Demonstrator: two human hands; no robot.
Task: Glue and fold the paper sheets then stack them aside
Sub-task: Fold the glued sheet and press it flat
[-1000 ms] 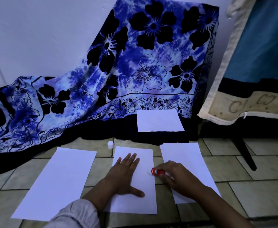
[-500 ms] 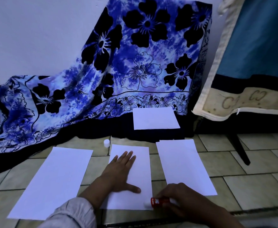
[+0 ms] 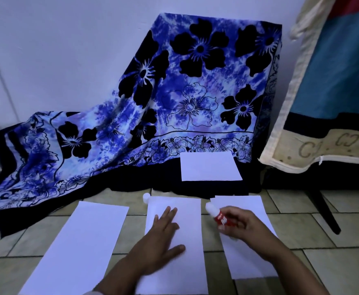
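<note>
Three white paper sheets lie side by side on the tiled floor: a left sheet [image 3: 78,245], a middle sheet [image 3: 187,211] and a right sheet [image 3: 248,262]. My left hand [image 3: 163,241] presses flat on the middle sheet with fingers spread. My right hand [image 3: 242,226] grips a red glue stick [image 3: 219,218], its white tip pointing up-left near the middle sheet's far right corner. The white glue cap [image 3: 146,197] stands by the middle sheet's far left corner. A folded white sheet [image 3: 210,166] rests on the dark cloth behind.
A blue flowered cloth [image 3: 174,107] drapes over something against the wall, its dark hem reaching the floor. At the right stands a covered piece of furniture [image 3: 327,124] with a dark leg [image 3: 323,209] on the tiles.
My right hand has swept the glue stick from the middle sheet's near right edge up toward its far right corner. The left hand stays pressed on the sheet.
</note>
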